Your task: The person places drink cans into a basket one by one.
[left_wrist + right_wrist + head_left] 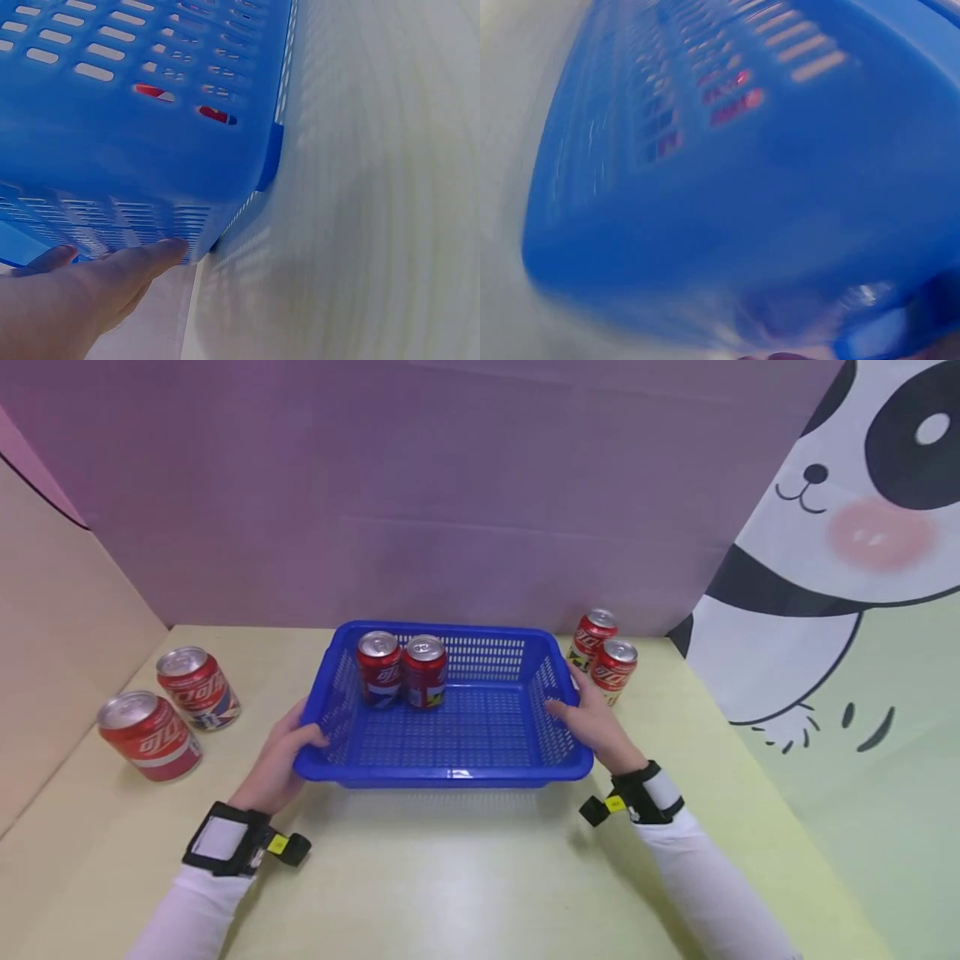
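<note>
A blue plastic basket point(517, 774) with slotted walls sits between both hands, its base close to the table. My left hand point(273, 766) grips the left rim, thumb over the edge; in the left wrist view, its fingers point(150, 259) lie along the slotted side. On the opposite rim, my right hand point(600, 731) holds on with its thumb inside the wall. Two red soda cans, a left one point(379, 670) and a right one point(425, 672), stand upright side by side in the basket's left back part. The right wrist view is blurred and filled mostly by the basket wall point(780, 195).
Left of the basket, two more red cans stand on the table, one nearer point(153, 739) and one farther point(201, 689). Beyond the right hand are another two, a back can point(596, 627) and a front can point(615, 667). A purple wall panel point(450, 510) rises behind.
</note>
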The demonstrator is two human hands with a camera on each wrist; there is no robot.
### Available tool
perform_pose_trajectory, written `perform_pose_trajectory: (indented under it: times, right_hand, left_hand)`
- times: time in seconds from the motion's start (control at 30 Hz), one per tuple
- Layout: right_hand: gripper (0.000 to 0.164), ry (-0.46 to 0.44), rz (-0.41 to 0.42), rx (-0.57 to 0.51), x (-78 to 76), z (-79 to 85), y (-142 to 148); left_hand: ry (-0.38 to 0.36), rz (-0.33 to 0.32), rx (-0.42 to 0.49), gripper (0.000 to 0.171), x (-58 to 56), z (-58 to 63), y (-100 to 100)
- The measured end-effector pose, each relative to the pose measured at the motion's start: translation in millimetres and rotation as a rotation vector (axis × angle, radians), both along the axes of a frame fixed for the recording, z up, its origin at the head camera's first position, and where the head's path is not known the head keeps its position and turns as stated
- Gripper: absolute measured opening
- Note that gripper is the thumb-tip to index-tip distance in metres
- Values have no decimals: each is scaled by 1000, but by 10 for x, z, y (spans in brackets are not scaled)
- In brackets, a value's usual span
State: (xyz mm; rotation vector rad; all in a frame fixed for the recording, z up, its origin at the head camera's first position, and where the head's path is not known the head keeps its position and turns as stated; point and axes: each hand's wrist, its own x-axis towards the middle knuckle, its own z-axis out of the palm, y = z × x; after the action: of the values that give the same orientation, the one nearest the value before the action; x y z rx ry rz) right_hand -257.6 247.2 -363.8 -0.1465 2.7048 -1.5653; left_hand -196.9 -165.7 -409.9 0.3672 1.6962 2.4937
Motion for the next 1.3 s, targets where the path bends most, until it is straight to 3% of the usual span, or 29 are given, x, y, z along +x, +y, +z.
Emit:
perform_pose_trajectory:
  times: [0.17,0.23,0.3,0.37,0.47,0.53,0.7,0.97,1.2,1.3]
  right_hand:
    - [46,455,-72,321,-113,260,255]
    - [46,499,-85,452,-217,390,423]
    - [62,394,-78,555,-334,491,587]
    - [88,199,-53,594,-468,548,713]
    - [120,-57,-60,554,-643,576,837]
    - [128,-126,-74,510,-745,563,887]
    - [124,-144,-124,544,-898,501,855]
    - [82,-163,-162,599,-944,397,668]
    - [73,-200,-171,369,-919,303,647]
    - [70,-196,-165,344,-919,306,623]
  left_hand:
    - [-9,32,-37,68,37,-13,-13]
    - [-6,35,-48,69,32,-6,-8]
    - [-6,33,-54,71,18,5,0]
    - [-10,35,-58,72,11,15,-7]
    - [-26,43,-61,73,3,29,-7]
    - [-38,52,-65,74,-2,32,-3]
    - [-57,67,-86,75,6,39,14]
    - [-44,78,-114,76,-6,44,25]
    - [-40,82,-130,77,-19,38,24]
    - [-43,81,-119,77,-4,35,11]
